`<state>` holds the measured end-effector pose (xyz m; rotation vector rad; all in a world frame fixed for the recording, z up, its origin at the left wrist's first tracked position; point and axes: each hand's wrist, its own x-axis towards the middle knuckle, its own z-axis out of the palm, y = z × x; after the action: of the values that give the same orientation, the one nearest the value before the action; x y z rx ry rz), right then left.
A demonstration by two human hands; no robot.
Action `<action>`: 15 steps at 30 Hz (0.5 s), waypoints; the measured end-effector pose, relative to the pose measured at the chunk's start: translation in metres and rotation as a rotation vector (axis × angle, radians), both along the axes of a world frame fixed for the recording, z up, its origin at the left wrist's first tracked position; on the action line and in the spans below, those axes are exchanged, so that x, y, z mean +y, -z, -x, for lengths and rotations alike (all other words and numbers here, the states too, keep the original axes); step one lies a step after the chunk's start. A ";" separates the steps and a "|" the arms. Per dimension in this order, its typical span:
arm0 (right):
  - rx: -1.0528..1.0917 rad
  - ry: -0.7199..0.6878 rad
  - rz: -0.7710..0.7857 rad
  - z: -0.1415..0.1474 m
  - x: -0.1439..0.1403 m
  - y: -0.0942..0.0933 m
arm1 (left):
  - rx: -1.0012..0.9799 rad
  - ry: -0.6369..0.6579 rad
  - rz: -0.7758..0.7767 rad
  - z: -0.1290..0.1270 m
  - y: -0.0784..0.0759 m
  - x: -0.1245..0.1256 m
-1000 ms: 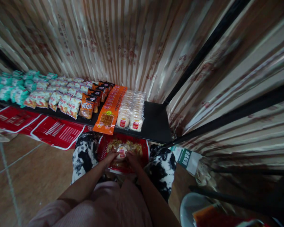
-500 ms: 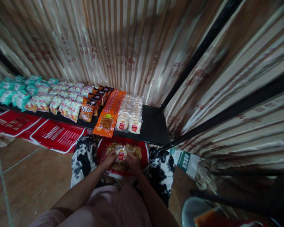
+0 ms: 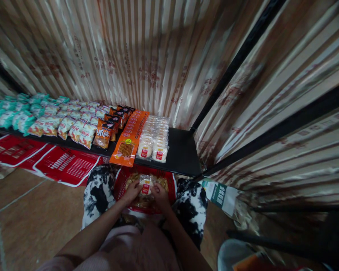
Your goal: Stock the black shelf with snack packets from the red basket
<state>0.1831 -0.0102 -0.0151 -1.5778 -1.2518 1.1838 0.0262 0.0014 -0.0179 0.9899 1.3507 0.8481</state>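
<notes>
Between my knees, a clear packet of white rice crackers [image 3: 145, 185] with a red label is held up by its two sides. My left hand [image 3: 133, 191] pinches one edge, and my right hand [image 3: 159, 194] grips the other with curled fingers. Below them sits a red plastic basket [image 3: 173, 187] containing several yellowish wrapped packets [image 3: 135, 201], partly hidden by my hands. Just beyond it, two rows of similar rice cracker packets [image 3: 159, 151] stand on a black shelf [image 3: 183, 150], beside a long orange snack bag [image 3: 130, 145].
Farther left on the shelf are orange-black snack bags [image 3: 103, 134], white snack bags [image 3: 83, 133] and teal packets [image 3: 23, 121]. Red baskets [image 3: 66, 163] lie beneath it. Black poles [image 3: 234, 67] and a striped curtain [image 3: 147, 45] border the shelf; a pale bucket [image 3: 228, 250] is at lower right.
Both hands still hold the rice cracker packet, and the fingers of my right hand look more curled at its edge. The view has shifted slightly.
</notes>
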 end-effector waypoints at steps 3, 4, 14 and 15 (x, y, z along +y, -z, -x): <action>0.007 -0.002 0.015 -0.003 0.001 -0.006 | 0.130 0.012 -0.059 -0.004 -0.004 0.002; -0.001 0.001 0.013 -0.003 0.001 -0.008 | 0.176 0.013 -0.087 -0.005 -0.005 0.003; -0.073 0.068 -0.104 -0.009 0.013 -0.031 | 0.397 -0.069 -0.299 -0.016 -0.042 0.013; -0.058 0.074 -0.109 -0.010 0.015 -0.032 | 0.370 -0.085 -0.313 -0.018 -0.045 0.013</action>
<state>0.1935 0.0049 0.0164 -1.5738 -1.2623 1.0130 0.0437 0.0145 0.0272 1.3922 1.6116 0.9946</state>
